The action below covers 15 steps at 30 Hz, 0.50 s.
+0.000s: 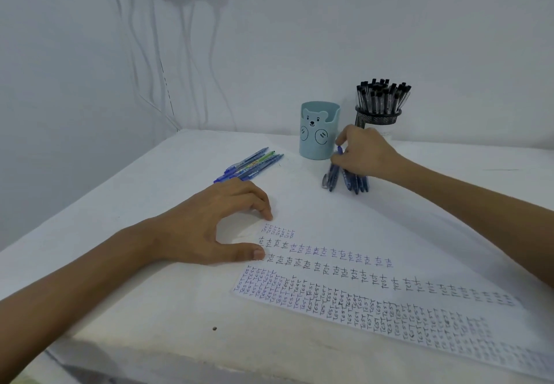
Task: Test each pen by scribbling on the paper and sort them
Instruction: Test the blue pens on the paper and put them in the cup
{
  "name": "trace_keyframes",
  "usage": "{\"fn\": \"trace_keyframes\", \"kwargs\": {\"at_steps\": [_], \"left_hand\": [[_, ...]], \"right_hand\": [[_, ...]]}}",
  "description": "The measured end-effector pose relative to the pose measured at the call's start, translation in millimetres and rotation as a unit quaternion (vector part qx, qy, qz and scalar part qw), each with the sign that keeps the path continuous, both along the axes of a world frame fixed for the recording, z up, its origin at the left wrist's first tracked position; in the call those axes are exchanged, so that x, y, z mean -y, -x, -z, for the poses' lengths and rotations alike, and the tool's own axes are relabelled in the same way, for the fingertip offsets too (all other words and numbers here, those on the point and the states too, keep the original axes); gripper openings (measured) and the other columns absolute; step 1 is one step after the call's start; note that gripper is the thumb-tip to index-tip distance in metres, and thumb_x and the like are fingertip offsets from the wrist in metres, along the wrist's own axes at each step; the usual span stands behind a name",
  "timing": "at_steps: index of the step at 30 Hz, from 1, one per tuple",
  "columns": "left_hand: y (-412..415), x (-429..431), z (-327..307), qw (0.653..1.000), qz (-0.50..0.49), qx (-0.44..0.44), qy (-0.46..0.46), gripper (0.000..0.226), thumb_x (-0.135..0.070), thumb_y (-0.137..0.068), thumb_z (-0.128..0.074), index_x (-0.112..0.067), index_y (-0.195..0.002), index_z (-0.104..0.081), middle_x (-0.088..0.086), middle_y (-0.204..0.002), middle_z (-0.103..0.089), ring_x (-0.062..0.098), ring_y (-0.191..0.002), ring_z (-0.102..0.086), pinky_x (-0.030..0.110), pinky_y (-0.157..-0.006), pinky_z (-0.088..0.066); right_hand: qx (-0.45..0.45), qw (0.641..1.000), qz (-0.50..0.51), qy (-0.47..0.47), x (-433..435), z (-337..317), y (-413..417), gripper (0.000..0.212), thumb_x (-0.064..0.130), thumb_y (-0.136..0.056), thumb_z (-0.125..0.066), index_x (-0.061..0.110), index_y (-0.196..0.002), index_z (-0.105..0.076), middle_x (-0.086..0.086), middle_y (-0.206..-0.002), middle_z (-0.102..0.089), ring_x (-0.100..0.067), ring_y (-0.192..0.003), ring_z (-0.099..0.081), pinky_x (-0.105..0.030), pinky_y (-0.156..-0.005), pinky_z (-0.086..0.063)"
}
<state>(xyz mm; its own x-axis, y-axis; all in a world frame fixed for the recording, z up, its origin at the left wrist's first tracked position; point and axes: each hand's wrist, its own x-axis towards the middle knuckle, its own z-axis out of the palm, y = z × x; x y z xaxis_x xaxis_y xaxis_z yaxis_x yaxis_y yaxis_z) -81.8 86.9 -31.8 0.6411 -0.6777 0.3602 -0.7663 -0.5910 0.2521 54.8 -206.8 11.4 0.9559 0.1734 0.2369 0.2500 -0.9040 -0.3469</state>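
The left hand (215,221) rests relaxed on the paper (344,227), while at 1 o'clock the downturned right hand (364,155) clutches bunched blue pens (347,178).

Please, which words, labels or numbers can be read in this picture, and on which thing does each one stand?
"TEST", handwritten many times in rows on the white sheet of paper.
"test", in the looser middle rows of the same sheet.
Printed labels on the loose blue and green pens: too small to read.
Bundle of blue pens in the right hand: no readable print.
Light blue bear-face cup: a drawing only, no words.
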Motion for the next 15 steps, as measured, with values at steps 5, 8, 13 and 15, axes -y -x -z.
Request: {"fn": "trace_keyframes", "kwargs": {"at_steps": [5, 8, 13, 15], "left_hand": [[1, 0, 0, 1.0, -0.003, 0.0, 0.001, 0.043, -0.05, -0.09, -0.075, -0.025, -0.123, -0.064, -0.014, -0.129, -0.058, 0.018, -0.126, -0.056, 0.035, -0.106, -0.044], [0, 0, 0, 1.0, -0.002, -0.003, 0.004, 0.043, -0.05, -0.091, -0.075, -0.024, -0.123, -0.064, -0.013, -0.129, -0.058, 0.018, -0.126, -0.056, 0.037, -0.105, -0.045], [0, -1, 0, 1.0, -0.005, -0.008, 0.001, 0.044, -0.052, -0.09, -0.075, -0.025, -0.124, -0.064, -0.014, -0.13, -0.058, 0.018, -0.128, -0.055, 0.037, -0.106, -0.045], [0, -1, 0, 1.0, -0.008, -0.011, 0.001, 0.044, -0.052, -0.09, -0.075, -0.026, -0.124, -0.064, -0.014, -0.13, -0.058, 0.018, -0.128, -0.055, 0.038, -0.107, -0.045]], "right_hand": [[0.036, 0.995, 0.023, 0.086, -6, 6, -3, 0.038, 0.034, -0.099, -0.056, 0.007, -0.125, -0.05, -0.012, -0.103, -0.055, -0.028, -0.089, -0.05, -0.035, -0.071, -0.043], [0.136, 0.983, -0.016, 0.119, -13, 9, 3, 0.027, 0.027, -0.102, -0.049, 0.006, -0.119, -0.051, -0.011, -0.092, -0.057, -0.029, -0.079, -0.053, -0.035, -0.064, -0.042], [0.189, 0.947, -0.226, 0.127, -45, 11, 13, 0.024, 0.021, -0.102, -0.053, 0.018, -0.122, -0.065, -0.002, -0.109, -0.07, -0.022, -0.094, -0.063, -0.033, -0.071, -0.048], [0.199, 0.93, -0.275, 0.139, -59, 15, 10, 0.031, 0.022, -0.103, -0.053, 0.02, -0.132, -0.062, -0.002, -0.119, -0.063, -0.023, -0.101, -0.062, -0.039, -0.074, -0.052]]}}
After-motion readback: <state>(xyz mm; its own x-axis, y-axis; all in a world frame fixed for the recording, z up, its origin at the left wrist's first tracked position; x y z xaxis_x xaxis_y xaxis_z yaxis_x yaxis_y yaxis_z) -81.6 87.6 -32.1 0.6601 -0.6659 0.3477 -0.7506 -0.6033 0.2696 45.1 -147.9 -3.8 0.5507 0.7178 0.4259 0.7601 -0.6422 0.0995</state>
